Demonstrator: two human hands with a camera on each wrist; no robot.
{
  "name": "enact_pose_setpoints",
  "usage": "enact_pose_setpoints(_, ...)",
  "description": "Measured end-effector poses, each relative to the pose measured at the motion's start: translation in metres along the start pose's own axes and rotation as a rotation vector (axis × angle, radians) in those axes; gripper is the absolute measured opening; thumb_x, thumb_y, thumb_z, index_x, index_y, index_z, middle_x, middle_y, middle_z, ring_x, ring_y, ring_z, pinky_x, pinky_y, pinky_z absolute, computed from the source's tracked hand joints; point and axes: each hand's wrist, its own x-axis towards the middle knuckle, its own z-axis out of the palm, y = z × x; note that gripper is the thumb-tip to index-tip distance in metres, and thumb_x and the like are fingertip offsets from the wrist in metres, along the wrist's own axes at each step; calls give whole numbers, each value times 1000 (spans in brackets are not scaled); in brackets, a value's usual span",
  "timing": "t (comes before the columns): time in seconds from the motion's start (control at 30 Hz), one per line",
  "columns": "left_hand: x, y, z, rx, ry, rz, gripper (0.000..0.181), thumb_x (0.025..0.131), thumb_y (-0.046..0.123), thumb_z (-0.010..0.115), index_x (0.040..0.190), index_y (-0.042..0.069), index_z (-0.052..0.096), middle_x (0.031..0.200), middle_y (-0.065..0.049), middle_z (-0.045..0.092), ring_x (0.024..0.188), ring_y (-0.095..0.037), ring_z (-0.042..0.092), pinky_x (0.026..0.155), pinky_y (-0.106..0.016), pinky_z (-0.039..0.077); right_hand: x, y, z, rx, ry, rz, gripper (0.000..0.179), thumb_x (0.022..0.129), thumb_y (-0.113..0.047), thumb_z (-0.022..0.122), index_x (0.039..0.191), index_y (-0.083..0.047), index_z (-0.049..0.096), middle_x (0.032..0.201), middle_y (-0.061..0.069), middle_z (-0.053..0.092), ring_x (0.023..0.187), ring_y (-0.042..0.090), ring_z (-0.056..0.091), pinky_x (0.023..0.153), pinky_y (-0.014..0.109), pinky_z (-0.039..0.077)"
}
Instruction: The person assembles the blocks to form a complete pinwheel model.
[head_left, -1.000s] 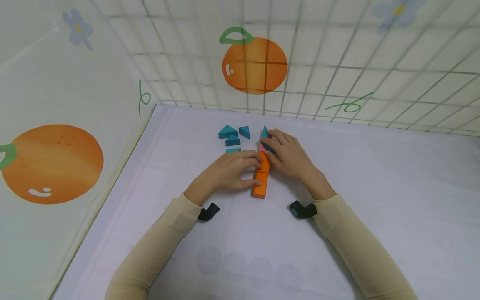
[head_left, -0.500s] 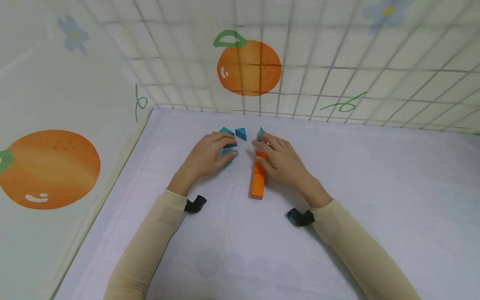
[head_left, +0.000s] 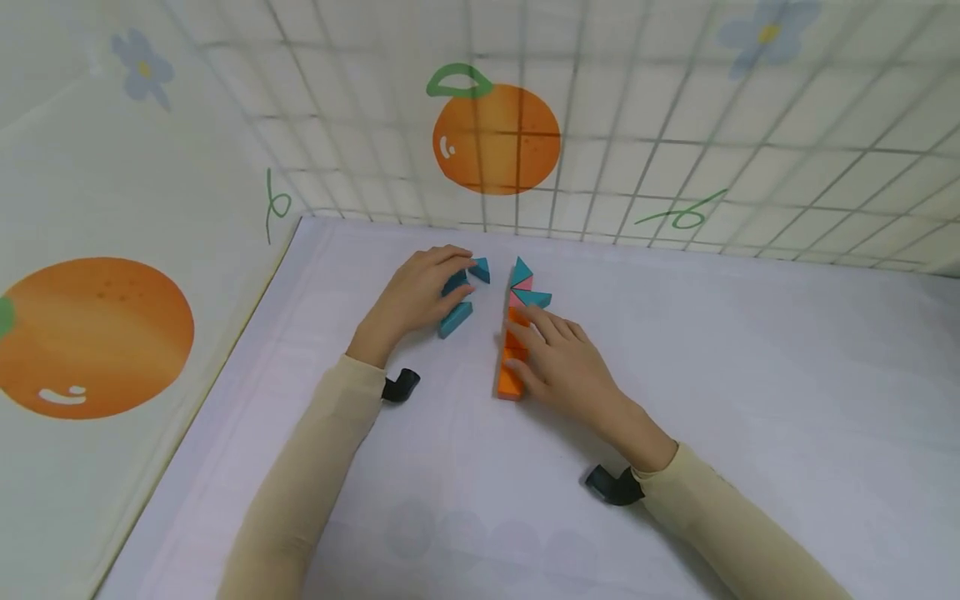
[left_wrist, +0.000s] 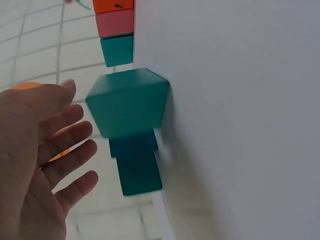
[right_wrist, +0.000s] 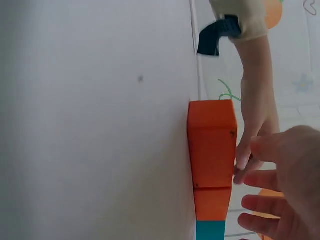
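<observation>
In the head view my left hand (head_left: 412, 292) is over a loose group of teal blocks, fingers bent loosely. It partly covers a dark teal block (head_left: 454, 282). Another teal block (head_left: 456, 320) lies slanted just below the thumb. The left wrist view shows no block between thumb and fingers, with a teal block (left_wrist: 127, 102) close by. My right hand (head_left: 573, 367) hovers at the right side of a row of orange blocks (head_left: 512, 373), its fingertips over them. Pink triangles (head_left: 523, 285) and teal triangles (head_left: 522, 272) continue the row at its far end.
A small teal triangle (head_left: 481, 271) lies between the left hand and the row. Behind stands a pale gridded backdrop (head_left: 622, 150) with a printed orange, and another printed sheet (head_left: 90, 183) borders the left. Black curved pieces (head_left: 401, 386) protrude at both wrists.
My left hand has left the orange blocks and gone left to the teal ones; the nearest of these now lies slanted. My right hand has come down from the teal triangles to the orange blocks.
</observation>
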Motion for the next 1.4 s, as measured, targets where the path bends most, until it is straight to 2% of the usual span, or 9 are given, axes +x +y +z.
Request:
enact_pose_setpoints(0.17,13,6,5,22,-66,-27,41,99,33,59,131,7,62,140,-6,55,129,-25,51,112,-43,37,-5,-1,3,50,15,5,52,94,-35,65,136,-7,56,146,11,46,132,31,47,104,49,43)
enact_pose_setpoints(0.33,17,11,10,16,-114,-34,36,98,31,59,124,7,68,138,-5,57,124,-26,55,112,-42,39,-7,-2,4,40,21,1,54,93,-38,66,135,-6,56,145,11,47,130,31,49,103,49,44)
enact_pose_setpoints(0.53,15,12,12,6,-69,-23,42,97,30,61,132,7,61,143,-5,53,130,-25,51,113,-43,38,-8,-3,5,16,40,-12,53,92,-40,66,134,-7,57,144,12,48,129,31,49,101,49,46)
enact_pose_setpoints(0.7,17,11,14,17,-87,-27,48,98,31,60,139,7,54,147,-5,50,135,-24,47,115,-44,35,-9,-2,8,10,56,-22,54,91,-41,66,132,-7,58,142,13,49,130,30,48,100,48,46)
enact_pose_setpoints(0.83,18,10,17,25,-106,-35,46,99,32,58,139,8,55,146,-4,50,135,-24,47,115,-46,35,-10,-2,12,12,58,-24,55,91,-42,66,133,-8,58,142,13,49,130,30,48,101,49,46)
enact_pose_setpoints(1.4,16,10,18,-23,-64,36,40,99,29,59,133,9,61,142,-2,56,131,-24,52,112,-41,40,-13,-2,17,44,71,-3,52,92,-43,65,131,-10,60,138,13,52,126,32,51,104,49,44)
